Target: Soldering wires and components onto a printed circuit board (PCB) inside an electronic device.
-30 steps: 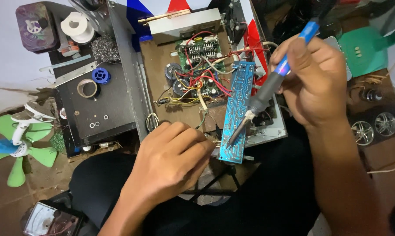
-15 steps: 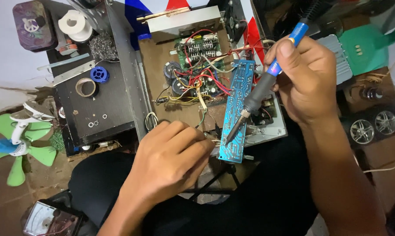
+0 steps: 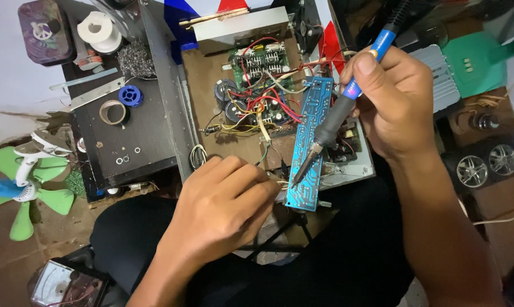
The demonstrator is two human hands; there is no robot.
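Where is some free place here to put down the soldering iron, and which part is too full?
Bare room: the black panel, below the blue spool and tape ring, above its small washers. Also the brown board left of the capacitors. Crowded: the wiring beside the blue circuit board, where the right hand holds the soldering iron and the left hand rests.

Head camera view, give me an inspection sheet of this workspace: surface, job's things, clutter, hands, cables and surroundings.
Surface: open metal chassis on a dirt floor.
Job's things: blue board standing tilted in the chassis; soldering iron with its tip at the board's lower part.
Clutter: solder spool, blue reel, steel wool, tin.
Hands: right hand has the iron in its grip; left hand rests beside the board's lower end.
Cables: coloured wires bunched inside the chassis.
Surroundings: green fan, meter, two small wheels.
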